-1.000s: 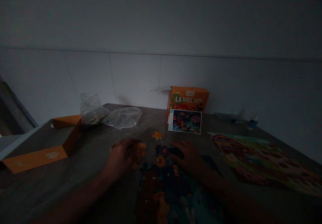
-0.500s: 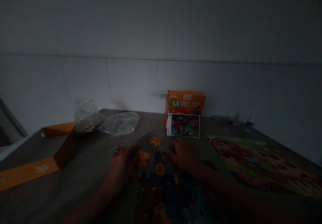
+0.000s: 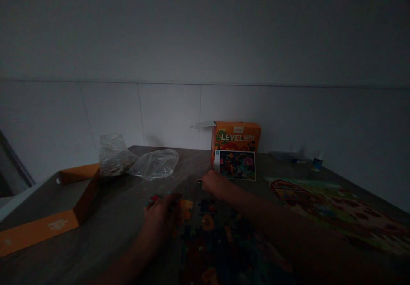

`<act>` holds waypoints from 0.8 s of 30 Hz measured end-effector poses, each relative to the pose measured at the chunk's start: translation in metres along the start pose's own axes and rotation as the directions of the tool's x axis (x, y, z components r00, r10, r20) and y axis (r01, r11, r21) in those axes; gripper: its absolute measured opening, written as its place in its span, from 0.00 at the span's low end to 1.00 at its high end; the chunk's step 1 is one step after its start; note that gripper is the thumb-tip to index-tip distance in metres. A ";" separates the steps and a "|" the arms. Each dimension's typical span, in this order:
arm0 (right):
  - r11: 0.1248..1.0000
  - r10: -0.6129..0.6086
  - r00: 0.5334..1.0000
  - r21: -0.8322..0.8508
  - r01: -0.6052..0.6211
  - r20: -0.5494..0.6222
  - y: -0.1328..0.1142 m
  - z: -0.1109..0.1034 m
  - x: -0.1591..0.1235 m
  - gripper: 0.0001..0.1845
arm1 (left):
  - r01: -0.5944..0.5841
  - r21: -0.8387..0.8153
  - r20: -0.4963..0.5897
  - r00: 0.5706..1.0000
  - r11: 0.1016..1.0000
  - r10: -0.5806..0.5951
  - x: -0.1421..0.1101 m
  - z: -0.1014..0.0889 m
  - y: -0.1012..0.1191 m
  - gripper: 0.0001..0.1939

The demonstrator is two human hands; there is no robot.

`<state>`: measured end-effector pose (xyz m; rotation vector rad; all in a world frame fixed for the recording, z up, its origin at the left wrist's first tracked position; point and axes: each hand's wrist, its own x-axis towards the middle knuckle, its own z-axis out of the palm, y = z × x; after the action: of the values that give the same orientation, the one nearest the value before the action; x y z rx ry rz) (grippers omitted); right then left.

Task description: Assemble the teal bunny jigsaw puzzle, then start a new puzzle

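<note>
My left hand (image 3: pixel 161 214) is closed around a few jigsaw pieces. An orange piece (image 3: pixel 185 209) sticks out on its right side and a reddish one (image 3: pixel 155 198) behind its knuckles. Farther out, my right hand (image 3: pixel 213 182) has its fingers pinched together on a jigsaw piece (image 3: pixel 199 181), of which only a small edge shows. Between my hands lies a dark piece with a red spot (image 3: pixel 207 207), just above the partly joined dark puzzle (image 3: pixel 205 246). My right forearm covers part of that puzzle, and the light is dim.
An orange box (image 3: pixel 238 131) with a picture card (image 3: pixel 237 165) leaning on it stands at the back. Clear plastic bags (image 3: pixel 156 164) and an orange-sided box lid or tray (image 3: pixel 38 227) are on the left. A farm-scene puzzle (image 3: pixel 329 212) lies right, near a small bottle (image 3: pixel 317 163).
My right hand has moved away from the dark piece, forward and left onto the loose orange piece, closing on it. My left hand stays nearly in place with its pieces. The view has tilted up slightly.
</note>
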<state>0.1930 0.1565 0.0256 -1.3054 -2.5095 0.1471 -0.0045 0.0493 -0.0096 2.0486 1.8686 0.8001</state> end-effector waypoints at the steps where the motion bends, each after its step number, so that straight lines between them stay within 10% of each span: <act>1: 1.000 0.021 0.999 0.023 -0.021 -0.025 -0.002 -0.003 -0.007 0.10 | -0.010 0.002 -0.008 1.000 1.000 0.010 0.000 0.000 -0.001 0.18; 7: 0.663 0.252 0.958 0.746 -0.068 -0.137 -0.007 -0.002 -0.086 0.14 | -0.050 -0.016 -0.022 0.999 0.999 0.050 0.001 0.002 -0.003 0.18; 13: 0.326 0.382 0.924 0.934 -0.146 0.011 -0.004 0.009 -0.131 0.27 | -0.062 0.077 -0.068 0.995 0.995 0.068 0.003 0.005 -0.002 0.18; 19: 0.299 0.342 0.939 0.944 -0.138 0.029 -0.009 0.009 -0.126 0.29 | -0.375 0.021 -0.153 0.915 0.927 0.374 -0.016 0.012 0.008 0.21; 24: 0.471 0.281 0.959 0.875 -0.106 -0.035 -0.018 0.003 -0.130 0.21 | -0.460 -0.148 -0.091 0.888 0.875 0.451 -0.032 0.014 0.023 0.22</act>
<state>0.2479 0.0405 -0.0025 -1.0358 -1.6373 1.1491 0.0218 0.0173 -0.0157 2.4090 1.2904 1.0884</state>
